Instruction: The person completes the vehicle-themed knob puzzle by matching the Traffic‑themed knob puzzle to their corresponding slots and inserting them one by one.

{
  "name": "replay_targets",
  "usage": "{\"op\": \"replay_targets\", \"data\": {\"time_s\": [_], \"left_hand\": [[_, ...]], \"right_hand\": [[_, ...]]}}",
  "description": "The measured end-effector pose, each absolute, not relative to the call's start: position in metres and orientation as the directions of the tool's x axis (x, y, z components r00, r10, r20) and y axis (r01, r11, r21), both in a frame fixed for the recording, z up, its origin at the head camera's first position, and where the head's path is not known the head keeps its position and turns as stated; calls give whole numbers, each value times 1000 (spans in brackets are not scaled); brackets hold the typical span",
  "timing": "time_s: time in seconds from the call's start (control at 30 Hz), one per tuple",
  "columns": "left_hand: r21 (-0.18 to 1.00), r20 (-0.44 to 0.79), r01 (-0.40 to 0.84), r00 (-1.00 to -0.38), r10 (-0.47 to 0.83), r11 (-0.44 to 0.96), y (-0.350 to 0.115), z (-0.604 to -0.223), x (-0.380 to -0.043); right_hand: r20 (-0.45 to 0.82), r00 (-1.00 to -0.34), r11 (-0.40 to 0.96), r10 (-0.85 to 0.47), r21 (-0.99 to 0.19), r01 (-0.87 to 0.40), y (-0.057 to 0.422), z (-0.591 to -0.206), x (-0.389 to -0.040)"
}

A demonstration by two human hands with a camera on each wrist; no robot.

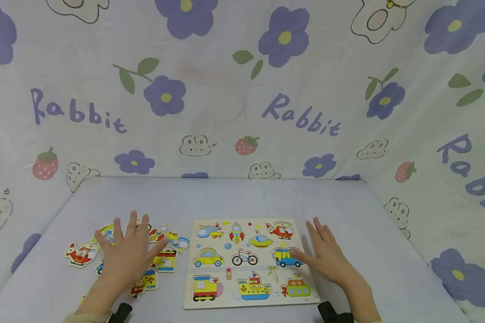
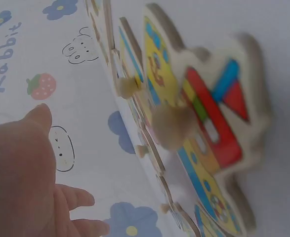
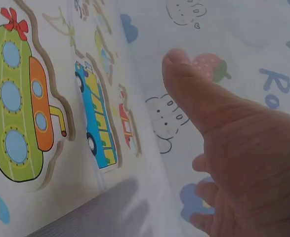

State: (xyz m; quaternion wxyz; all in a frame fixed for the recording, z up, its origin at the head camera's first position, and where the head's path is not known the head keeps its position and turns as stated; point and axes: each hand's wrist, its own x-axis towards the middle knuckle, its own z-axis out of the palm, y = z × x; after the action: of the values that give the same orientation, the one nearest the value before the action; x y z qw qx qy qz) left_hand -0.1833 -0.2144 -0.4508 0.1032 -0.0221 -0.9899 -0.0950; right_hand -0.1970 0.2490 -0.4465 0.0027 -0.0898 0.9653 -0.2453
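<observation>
My left hand (image 1: 127,258) is spread with straight fingers over a group of wooden puzzle pieces and holds nothing. Around it lie a red helicopter piece (image 1: 81,254), a train piece (image 1: 165,261), an airplane piece (image 1: 178,241) and a rocket piece (image 1: 159,233); others are partly hidden beneath the hand. A ship piece (image 2: 209,123) with a wooden knob shows large in the left wrist view. My right hand (image 1: 327,253), fingers extended, is at the right edge of the puzzle board (image 1: 266,269). Its thumb overlaps the printed bus (image 1: 284,257) in the head view, and the palm is bare.
The board has shallow cut-outs with matching pictures, including a submarine (image 3: 16,103) and a bicycle (image 1: 244,257). A white cloth covers the table (image 1: 234,197). A printed curtain (image 1: 222,112) with flowers and lettering stands behind and at the sides.
</observation>
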Motion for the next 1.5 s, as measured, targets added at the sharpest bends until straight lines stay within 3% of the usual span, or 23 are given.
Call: {"op": "replay_targets", "data": {"time_s": [0.4,1.1,1.5], "left_hand": [[237,212,170,-970,120,957,-227,-450,-180],[268,165,193,-974,152,944,-231,-448,-180],[247,197,230,-963,183,942,-234,-444,-181]], "right_hand": [[15,-954,743,-300,-624,-244,258,-461,-203],[-71,-884,748,-463,-567,-346,282,-460,-207],[-111,-872,736,-477,-593,-327,288,-462,-210]]}}
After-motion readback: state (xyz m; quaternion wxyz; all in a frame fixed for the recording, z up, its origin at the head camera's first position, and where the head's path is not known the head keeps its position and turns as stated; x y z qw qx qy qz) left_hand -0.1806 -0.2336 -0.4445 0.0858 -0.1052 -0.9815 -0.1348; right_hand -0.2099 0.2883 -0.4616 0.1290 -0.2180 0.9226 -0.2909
